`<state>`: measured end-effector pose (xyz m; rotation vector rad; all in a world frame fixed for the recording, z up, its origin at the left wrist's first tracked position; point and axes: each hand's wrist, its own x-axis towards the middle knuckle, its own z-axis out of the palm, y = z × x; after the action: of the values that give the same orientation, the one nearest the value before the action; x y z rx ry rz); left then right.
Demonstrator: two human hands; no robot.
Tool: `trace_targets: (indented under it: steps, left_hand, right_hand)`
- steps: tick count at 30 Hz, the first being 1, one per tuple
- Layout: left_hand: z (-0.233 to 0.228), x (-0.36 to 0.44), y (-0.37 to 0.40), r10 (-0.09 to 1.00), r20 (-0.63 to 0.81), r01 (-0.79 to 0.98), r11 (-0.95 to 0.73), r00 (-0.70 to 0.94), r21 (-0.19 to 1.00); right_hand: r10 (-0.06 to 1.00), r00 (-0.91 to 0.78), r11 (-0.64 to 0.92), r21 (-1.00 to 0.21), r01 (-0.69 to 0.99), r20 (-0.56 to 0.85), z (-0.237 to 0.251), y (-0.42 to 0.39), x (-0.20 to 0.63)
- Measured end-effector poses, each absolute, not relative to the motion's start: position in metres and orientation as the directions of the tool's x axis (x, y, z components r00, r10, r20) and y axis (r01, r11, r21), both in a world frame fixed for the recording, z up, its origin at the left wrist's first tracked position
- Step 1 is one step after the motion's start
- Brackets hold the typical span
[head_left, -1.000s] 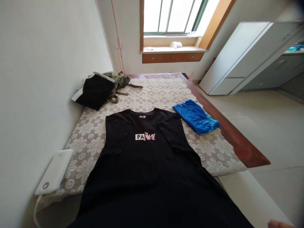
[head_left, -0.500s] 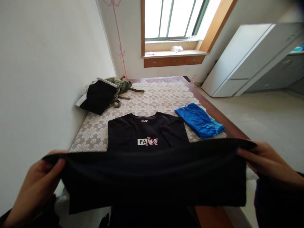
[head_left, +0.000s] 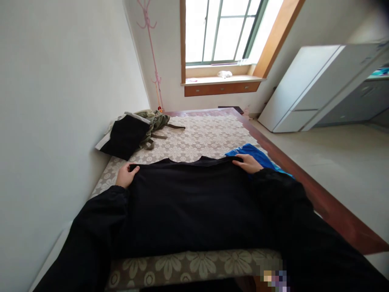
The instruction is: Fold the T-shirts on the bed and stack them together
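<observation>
A black T-shirt (head_left: 191, 207) lies spread on the patterned tablecloth (head_left: 200, 138), its lower part folded up over the front so the print is covered. My left hand (head_left: 126, 175) pinches the folded edge at its left corner. At the right corner, my right hand (head_left: 248, 163) grips the same edge, close to the shoulder. Only a little of the neckline shows beyond the stretched edge. Just past my right hand is a folded blue garment (head_left: 258, 156), partly hidden by that hand and sleeve.
A black and white cloth item (head_left: 129, 136) and an olive backpack (head_left: 156, 121) rest at the table's left, against the wall. The table's reddish wooden edge (head_left: 291, 178) runs along the right. Farther off stand a pink coat rack (head_left: 153, 52) and a white refrigerator (head_left: 304, 85).
Both hands have moved forward, carrying the shirt's lower edge from near me up to the neckline. The printed front is now covered.
</observation>
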<state>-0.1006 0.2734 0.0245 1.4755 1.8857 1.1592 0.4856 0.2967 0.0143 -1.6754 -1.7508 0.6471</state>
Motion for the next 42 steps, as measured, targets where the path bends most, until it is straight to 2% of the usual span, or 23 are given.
trace_targets:
  steps: [7,12,15,22,28,31,37,42]
  left_hand:
    - [0.008,-0.111,0.269,0.918,0.207,0.503,-0.009,-0.339,0.864]
    - [0.003,-0.113,0.272,0.941,0.177,0.483,-0.016,-0.290,0.876]
    - [0.000,-0.116,0.274,0.928,0.182,0.464,-0.011,-0.325,0.886]
    - [-0.007,-0.116,0.278,0.945,0.128,0.395,0.002,-0.302,0.919]
    - [-0.006,-0.122,0.275,0.946,0.096,0.323,0.010,-0.308,0.946]
    - [-0.006,-0.125,0.274,0.939,0.122,0.357,0.000,-0.321,0.934]
    - [-0.001,-0.124,0.264,0.951,0.190,0.529,-0.035,-0.242,0.848]
    - [0.002,-0.120,0.257,0.948,0.245,0.592,-0.080,-0.204,0.802]
  right_hand:
    - [0.972,0.171,0.024,-0.794,0.608,0.160,-0.018,0.294,0.495]
    - [0.971,0.168,0.030,-0.787,0.616,0.168,-0.019,0.293,0.495]
    - [0.961,0.197,0.040,-0.800,0.599,0.195,-0.020,0.293,0.498]
    - [0.962,0.179,0.029,-0.728,0.685,0.206,-0.026,0.297,0.493]
    - [0.947,0.256,0.009,-0.815,0.580,0.193,-0.034,0.301,0.504]
    - [0.946,0.265,0.005,-0.821,0.570,0.189,-0.040,0.304,0.514]
    - [0.974,0.152,0.028,-0.756,0.654,0.168,-0.042,0.303,0.522]
    - [0.961,0.121,0.098,-0.716,0.692,0.249,-0.036,0.298,0.516]
